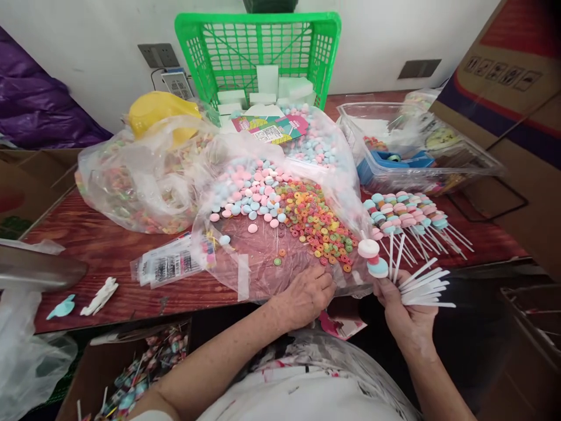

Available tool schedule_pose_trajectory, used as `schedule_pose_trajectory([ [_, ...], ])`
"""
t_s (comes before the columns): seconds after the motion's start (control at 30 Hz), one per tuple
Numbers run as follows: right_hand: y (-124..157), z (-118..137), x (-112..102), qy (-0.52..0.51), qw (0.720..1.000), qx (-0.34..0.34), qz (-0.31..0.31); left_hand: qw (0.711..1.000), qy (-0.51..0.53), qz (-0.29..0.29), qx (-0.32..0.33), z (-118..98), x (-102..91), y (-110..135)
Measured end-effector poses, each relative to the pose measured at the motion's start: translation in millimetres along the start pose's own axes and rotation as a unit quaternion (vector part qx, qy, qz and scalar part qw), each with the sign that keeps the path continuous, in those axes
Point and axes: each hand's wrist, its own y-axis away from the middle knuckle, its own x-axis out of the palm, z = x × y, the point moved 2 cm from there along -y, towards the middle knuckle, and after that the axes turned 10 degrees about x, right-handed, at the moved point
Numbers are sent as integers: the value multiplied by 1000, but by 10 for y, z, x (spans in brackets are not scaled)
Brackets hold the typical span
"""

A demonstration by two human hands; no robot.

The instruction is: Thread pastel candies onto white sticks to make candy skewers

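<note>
My left hand (307, 295) rests at the near edge of a clear plastic sheet (258, 257), fingers curled and pinched beside the small colourful ring candies (319, 225); what they pinch is too small to see. My right hand (405, 310) grips a fan of white sticks (423, 286). One stick in that hand carries a white-pink disc and a blue disc candy (372, 257) at its tip. Pink and blue disc candies (254, 193) lie heaped on the sheet behind the rings.
Finished candy skewers (407, 216) lie in a row on the wooden table (105, 245) at right. Behind are a clear tub (421, 152), a green basket (258, 52), bags of candy (140, 175), and a cardboard box (517, 88). A box of wrapped lollipops (140, 368) sits below left.
</note>
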Motion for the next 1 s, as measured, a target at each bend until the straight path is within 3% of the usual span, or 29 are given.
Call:
schedule_pose_trajectory([
  [0.07, 40, 42, 6, -10, 1000, 7, 13, 994, 81, -72, -16, 12, 1, 26],
  [0.13, 90, 79, 12, -17, 999, 16, 33, 956, 202, -196, -81, 52, -44, 63],
  [0.17, 119, 94, 19, -14, 999, 13, 50, 913, 277, -269, -130, 85, -78, 92],
  [0.23, 178, 109, 51, 6, 995, -17, 102, 786, 425, -388, -224, 156, -150, 169],
  [0.3, 226, 104, 107, 43, 983, -74, 160, 664, 530, -451, -274, 203, -229, 248],
  [0.37, 240, 88, 178, 78, 969, -123, 198, 598, 578, -476, -287, 216, -309, 314],
  [0.43, 215, 81, 250, 93, 956, -160, 228, 571, 588, -493, -293, 208, -363, 361],
  [0.53, 145, 97, 326, 86, 938, -201, 268, 565, 570, -514, -303, 192, -375, 385],
  [0.63, 93, 104, 355, 93, 935, -208, 273, 607, 511, -525, -310, 202, -352, 394],
  [0.7, 82, 91, 365, 110, 940, -190, 263, 669, 430, -519, -313, 216, -358, 418],
  [0.8, 89, 72, 388, 143, 943, -186, 236, 803, 250, -468, -272, 217, -408, 446],
  [0.87, 107, 74, 418, 151, 939, -211, 228, 859, 165, -429, -226, 215, -428, 445],
  [0.93, 128, 80, 460, 138, 940, -217, 225, 850, 169, -443, -228, 242, -433, 445],
  [1.0, 146, 84, 508, 108, 950, -196, 218, 783, 259, -495, -275, 296, -430, 445],
])
